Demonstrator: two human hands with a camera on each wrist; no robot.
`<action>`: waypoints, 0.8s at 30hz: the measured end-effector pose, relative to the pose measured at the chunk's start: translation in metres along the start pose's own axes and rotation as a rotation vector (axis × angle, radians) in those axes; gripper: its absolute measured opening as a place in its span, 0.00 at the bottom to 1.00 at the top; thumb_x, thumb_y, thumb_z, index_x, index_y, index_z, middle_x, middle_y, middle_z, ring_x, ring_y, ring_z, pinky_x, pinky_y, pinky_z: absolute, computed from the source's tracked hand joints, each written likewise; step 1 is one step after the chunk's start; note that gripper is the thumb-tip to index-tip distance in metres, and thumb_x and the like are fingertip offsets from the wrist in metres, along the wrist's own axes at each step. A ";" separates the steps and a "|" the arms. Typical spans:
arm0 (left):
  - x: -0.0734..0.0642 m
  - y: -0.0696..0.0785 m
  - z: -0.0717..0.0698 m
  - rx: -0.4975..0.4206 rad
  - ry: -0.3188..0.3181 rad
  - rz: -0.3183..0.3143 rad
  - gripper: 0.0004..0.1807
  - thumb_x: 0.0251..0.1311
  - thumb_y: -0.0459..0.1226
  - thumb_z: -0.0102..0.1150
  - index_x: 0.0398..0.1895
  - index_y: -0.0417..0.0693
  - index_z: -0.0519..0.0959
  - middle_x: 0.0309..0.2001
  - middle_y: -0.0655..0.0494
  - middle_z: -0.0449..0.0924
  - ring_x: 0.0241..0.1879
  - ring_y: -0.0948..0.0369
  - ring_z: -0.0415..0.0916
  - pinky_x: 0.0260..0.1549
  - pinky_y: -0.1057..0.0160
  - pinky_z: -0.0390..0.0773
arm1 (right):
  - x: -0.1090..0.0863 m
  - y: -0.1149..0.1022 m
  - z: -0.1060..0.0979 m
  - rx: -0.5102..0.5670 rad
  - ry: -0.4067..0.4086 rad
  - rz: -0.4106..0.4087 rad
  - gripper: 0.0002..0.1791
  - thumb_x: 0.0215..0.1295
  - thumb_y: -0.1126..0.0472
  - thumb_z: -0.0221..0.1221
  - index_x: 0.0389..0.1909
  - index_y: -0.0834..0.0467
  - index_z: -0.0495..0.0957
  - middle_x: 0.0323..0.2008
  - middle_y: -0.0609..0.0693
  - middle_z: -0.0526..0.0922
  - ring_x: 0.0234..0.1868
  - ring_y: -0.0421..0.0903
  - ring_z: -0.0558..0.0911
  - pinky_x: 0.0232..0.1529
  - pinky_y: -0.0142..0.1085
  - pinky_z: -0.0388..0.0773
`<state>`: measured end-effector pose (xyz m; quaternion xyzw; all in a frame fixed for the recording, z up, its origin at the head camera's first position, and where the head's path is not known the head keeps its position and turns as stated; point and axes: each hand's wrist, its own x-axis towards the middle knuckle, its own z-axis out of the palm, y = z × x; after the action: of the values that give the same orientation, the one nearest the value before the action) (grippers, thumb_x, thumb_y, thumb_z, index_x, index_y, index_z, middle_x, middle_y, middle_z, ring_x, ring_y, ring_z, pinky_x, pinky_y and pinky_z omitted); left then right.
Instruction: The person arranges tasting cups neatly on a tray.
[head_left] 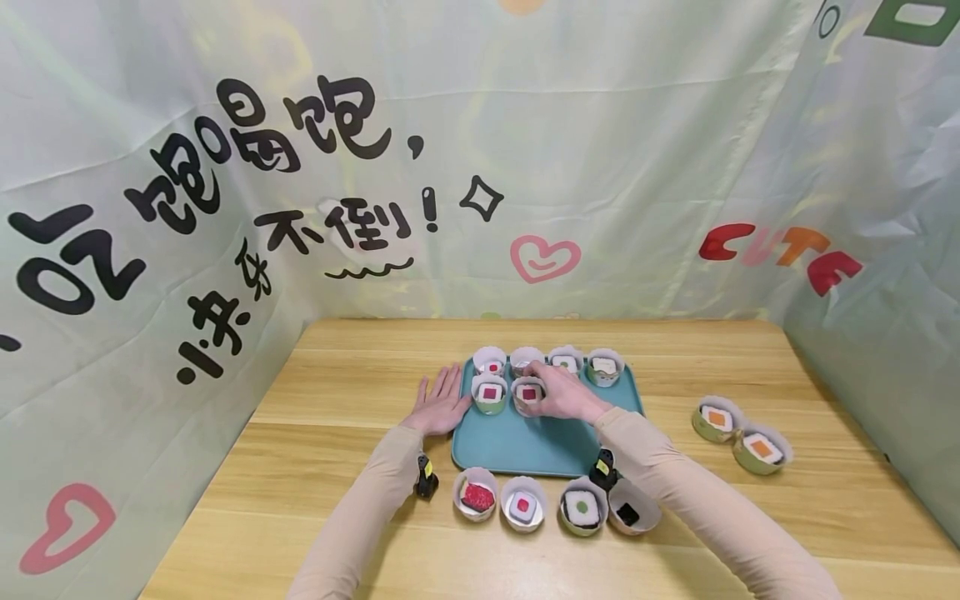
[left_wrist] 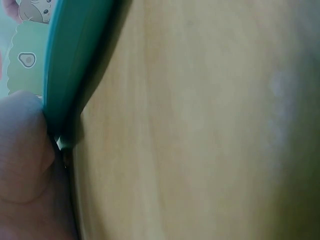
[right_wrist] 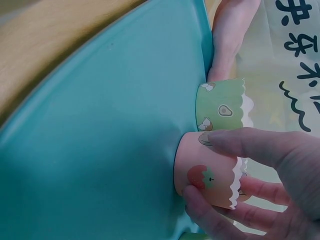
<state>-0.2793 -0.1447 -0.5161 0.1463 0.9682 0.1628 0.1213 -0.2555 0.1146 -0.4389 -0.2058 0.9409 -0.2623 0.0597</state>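
My right hand point(head_left: 564, 394) grips a pink paper baking cup point(right_wrist: 192, 160) with a strawberry print, fingers and thumb round its sides. A white piece with a dark red square centre lies inside this cup. It stands on the teal tray point(head_left: 517, 448), in the second row, beside a green cup point(head_left: 491, 407) holding a similar piece. At the tray's left edge my left hand point(head_left: 437, 410) lies on the table with fingers extended, its thumb against the tray rim point(left_wrist: 70, 65). Behind the gripped cup, a back row of several cups lines the far edge, partly covered by my right hand.
In front of the tray stand several cups, with a red-topped piece point(head_left: 477, 497), a red-dotted one point(head_left: 522, 505), a green-dotted one point(head_left: 581, 507) and a black one point(head_left: 627, 514). Two cups with orange-centred pieces point(head_left: 717, 418) stand at the right. Printed cloth surrounds the wooden table point(head_left: 360, 367).
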 end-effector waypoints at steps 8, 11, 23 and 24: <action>0.001 -0.001 0.001 0.003 -0.005 -0.005 0.38 0.78 0.55 0.24 0.82 0.46 0.35 0.84 0.54 0.29 0.83 0.53 0.27 0.78 0.42 0.27 | 0.000 0.000 0.000 0.001 0.007 -0.016 0.26 0.55 0.60 0.73 0.54 0.60 0.76 0.56 0.60 0.83 0.55 0.55 0.82 0.55 0.51 0.80; 0.001 0.000 0.000 0.002 -0.003 -0.006 0.38 0.78 0.55 0.24 0.82 0.46 0.35 0.84 0.54 0.29 0.83 0.53 0.27 0.78 0.42 0.27 | 0.000 0.000 0.000 0.000 0.005 -0.017 0.27 0.55 0.60 0.73 0.54 0.60 0.76 0.56 0.60 0.83 0.54 0.55 0.82 0.55 0.50 0.80; 0.000 0.001 0.000 0.007 0.000 -0.008 0.37 0.79 0.54 0.24 0.82 0.46 0.35 0.84 0.53 0.29 0.83 0.53 0.27 0.78 0.43 0.27 | -0.002 0.001 -0.002 0.007 -0.016 -0.024 0.32 0.56 0.60 0.73 0.61 0.61 0.74 0.61 0.61 0.80 0.60 0.59 0.79 0.60 0.54 0.78; 0.000 0.001 0.000 0.008 0.001 -0.008 0.38 0.79 0.54 0.24 0.82 0.46 0.35 0.84 0.53 0.29 0.83 0.53 0.27 0.78 0.43 0.27 | -0.002 0.001 -0.003 0.010 -0.019 -0.030 0.33 0.56 0.60 0.73 0.62 0.62 0.74 0.61 0.61 0.80 0.61 0.60 0.79 0.60 0.54 0.78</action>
<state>-0.2791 -0.1437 -0.5160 0.1428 0.9695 0.1583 0.1211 -0.2543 0.1178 -0.4370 -0.2223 0.9358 -0.2658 0.0658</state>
